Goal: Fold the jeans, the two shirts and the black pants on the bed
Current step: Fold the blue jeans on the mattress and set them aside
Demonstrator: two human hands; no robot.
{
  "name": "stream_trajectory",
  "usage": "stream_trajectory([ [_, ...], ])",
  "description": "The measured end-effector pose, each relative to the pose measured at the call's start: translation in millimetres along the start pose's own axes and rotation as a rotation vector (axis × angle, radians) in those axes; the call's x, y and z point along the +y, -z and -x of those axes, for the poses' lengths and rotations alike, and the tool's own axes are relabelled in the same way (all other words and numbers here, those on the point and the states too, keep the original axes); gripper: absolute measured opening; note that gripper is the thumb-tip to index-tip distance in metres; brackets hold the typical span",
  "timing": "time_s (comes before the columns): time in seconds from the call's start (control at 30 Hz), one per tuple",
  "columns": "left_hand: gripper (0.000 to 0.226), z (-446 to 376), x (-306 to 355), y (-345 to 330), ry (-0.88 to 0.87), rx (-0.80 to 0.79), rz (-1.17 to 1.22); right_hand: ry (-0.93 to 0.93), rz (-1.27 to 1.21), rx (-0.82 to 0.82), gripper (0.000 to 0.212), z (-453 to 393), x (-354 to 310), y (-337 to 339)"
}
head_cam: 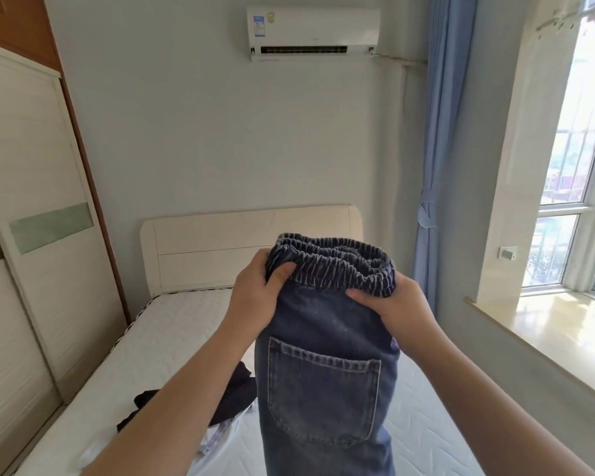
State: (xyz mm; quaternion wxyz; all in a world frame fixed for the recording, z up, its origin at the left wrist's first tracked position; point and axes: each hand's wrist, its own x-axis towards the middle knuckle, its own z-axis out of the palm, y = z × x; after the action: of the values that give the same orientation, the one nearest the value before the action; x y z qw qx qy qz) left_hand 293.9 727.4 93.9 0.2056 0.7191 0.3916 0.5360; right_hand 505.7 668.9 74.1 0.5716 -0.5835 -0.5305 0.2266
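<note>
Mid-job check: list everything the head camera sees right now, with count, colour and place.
jeans: one, blue denim, held up over the bed, elastic waistband on top, back pocket facing the camera
black garment: one, black, crumpled on the mattress, left of the jeans
pale garment: one visible, white and light blue, partly hidden by the left forearm
mattress: one, white, bare
headboard: one, cream, against the wall
wardrobe: one, cream, left
air conditioner: one, white, high on the wall
curtain: one, blue, tied back, right
window: one, right
left hand: gripping the waistband's left end
right hand: gripping its right end
</note>
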Motion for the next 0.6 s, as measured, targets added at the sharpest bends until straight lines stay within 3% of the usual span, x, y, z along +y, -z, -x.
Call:
stream_trajectory([
  [0.13,0.022,11,-8,7,0.042,-0.151,0.165,0.071,-0.087,0.055,0.041,-1,3,6],
  [0.23,0.035,14,-11,17,0.12,-0.321,0.201,0.07,0.007,0.041,0.033,1,7,8],
  [0.47,0.116,-1,37,43,0.011,-0.719,-0.397,0.164,0.263,-0.038,0.025,5,12,7],
  [0.53,0.129,-7,58,45,0.036,-0.89,-0.506,0.202,0.302,-0.076,0.026,6,10,7],
  [0.6,0.135,-12,72,37,0.015,-0.962,-0.605,0.247,0.356,-0.109,0.029,8,9,5],
])
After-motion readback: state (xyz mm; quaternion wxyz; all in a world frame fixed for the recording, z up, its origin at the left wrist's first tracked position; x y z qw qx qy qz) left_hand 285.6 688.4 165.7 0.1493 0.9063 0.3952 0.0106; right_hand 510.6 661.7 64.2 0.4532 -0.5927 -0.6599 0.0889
